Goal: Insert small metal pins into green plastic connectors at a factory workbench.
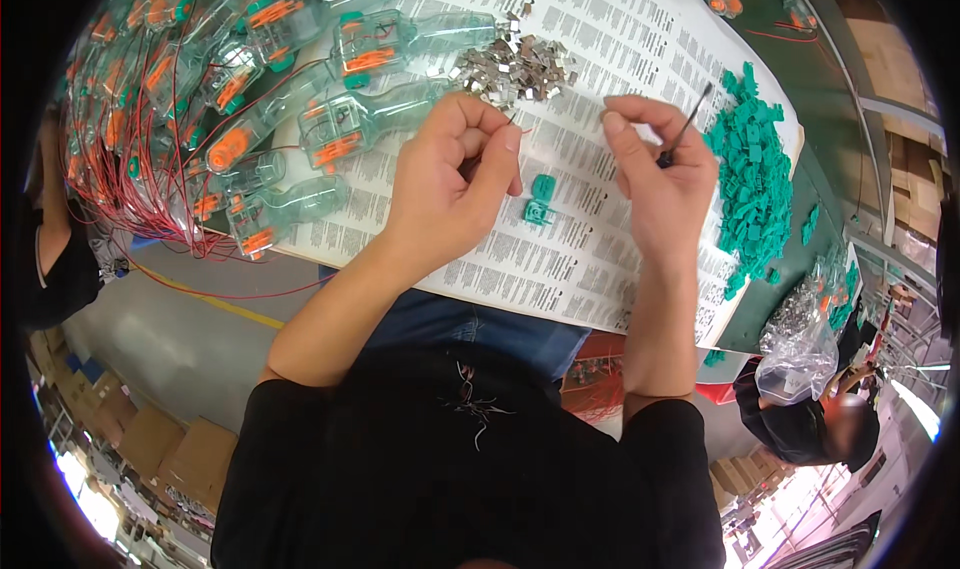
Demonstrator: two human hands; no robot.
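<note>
My left hand (452,174) is closed in a pinch over the paper-covered table, with a short bit of thin red wire (526,131) sticking out at its fingertips. My right hand (652,169) is held to the right of it. A slim dark tool (690,121), perhaps a screwdriver, lies across its curled fingers and points up to the right; the thumb and forefinger tips hold nothing I can see. Between and below the hands a small green plastic piece (540,201) rests on the printed paper (500,259). Just beyond my left hand lies a heap of small silvery metal pieces (515,69).
Many clear greenish plastic housings (335,129) with orange parts and red wires (150,204) crowd the left. A pile of green plastic pieces (750,179) covers the right side. A clear plastic bag (800,334) and another person (800,419) are at the lower right.
</note>
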